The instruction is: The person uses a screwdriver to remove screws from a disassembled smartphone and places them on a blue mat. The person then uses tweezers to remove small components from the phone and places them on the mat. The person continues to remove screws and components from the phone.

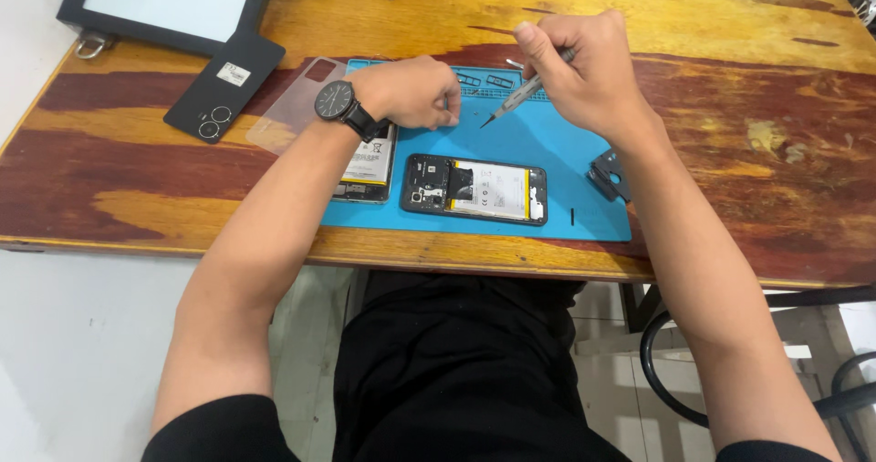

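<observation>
Right hand (589, 74): fingers pinch a slim screwdriver (523, 93), tip down at 7 o'clock over the blue mat (566, 166) | Left hand (415, 93): fingers pressed together at the mat's far edge, contents hidden | Mat on desk (730, 106): opened phone (474, 189) at centre, second opened phone (368, 166) at 9 o'clock, partly under the wrist | Mat's tray slots (484, 82) at 12 o'clock: contents too small to tell.

Slim grey screwdriver (522, 93) tilted, tip down-left above blue mat; opened phone (474, 189) flat, battery exposed.
</observation>
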